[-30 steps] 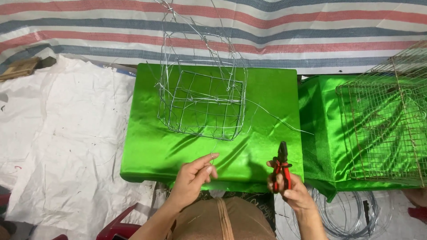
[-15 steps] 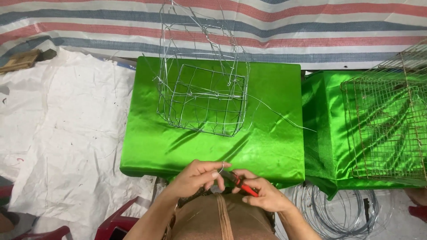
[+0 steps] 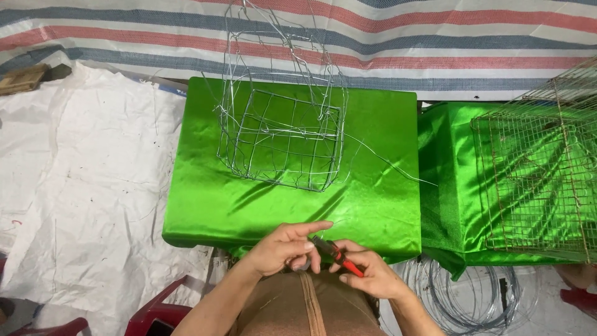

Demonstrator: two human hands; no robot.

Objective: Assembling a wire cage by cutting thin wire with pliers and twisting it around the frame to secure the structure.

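A wire frame (image 3: 280, 140) stands on the table (image 3: 205, 205), left of a mesh cage (image 3: 541, 180).

Left hand (image 3: 283, 249) and right hand (image 3: 367, 274) meet at six o'clock, fingers curled, left index finger extended toward two o'clock.

one head-worn view, looking steeply down

the scene is seen from a single camera worn on the head, tilted down and forward over the lap. the green-covered table (image 3: 205, 211) is seen from above at close range, with a striped tarp (image 3: 435, 37) beyond. no second view is given.
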